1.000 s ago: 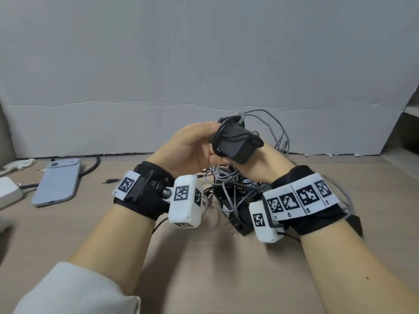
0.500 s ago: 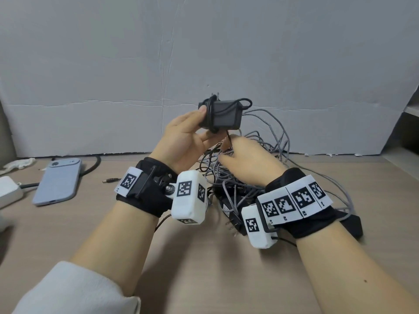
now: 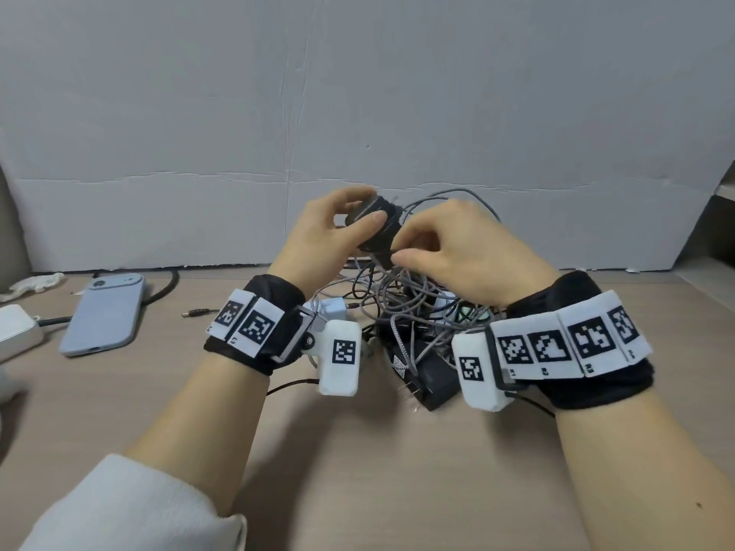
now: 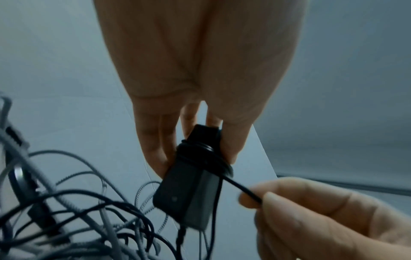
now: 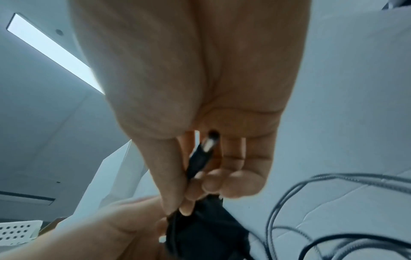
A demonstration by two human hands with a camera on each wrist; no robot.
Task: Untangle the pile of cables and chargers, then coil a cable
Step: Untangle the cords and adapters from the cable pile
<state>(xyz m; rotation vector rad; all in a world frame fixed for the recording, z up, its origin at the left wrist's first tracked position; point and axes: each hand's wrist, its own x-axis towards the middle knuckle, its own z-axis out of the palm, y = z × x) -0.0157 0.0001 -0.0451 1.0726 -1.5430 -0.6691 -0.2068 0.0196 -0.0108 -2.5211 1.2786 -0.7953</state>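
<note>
My left hand (image 3: 342,228) grips a black charger block (image 3: 378,228) (image 4: 186,191) above the table, thumb on one side and fingers on the other. A thin black cable (image 4: 200,154) is wound round the block. My right hand (image 3: 445,248) (image 4: 262,198) pinches the free end of that cable (image 4: 242,190) between thumb and forefinger; its barrel plug (image 5: 205,151) lies inside the hand. Below both hands sits the pile of grey braided and black cables (image 3: 401,300) (image 4: 66,211), with another black adapter (image 3: 429,367) showing its prongs.
A light blue phone (image 3: 105,312) lies face down at the left, with a white box (image 3: 16,332) at the left edge and a loose barrel plug (image 3: 197,313) on the wooden table (image 3: 378,471). A grey board (image 3: 358,113) forms the back wall. A shelf edge (image 3: 716,272) stands at the right.
The charger block, held up level at first, has come lower and tilted in my left hand. My right hand rose from under it and now pinches the black cable's end beside it.
</note>
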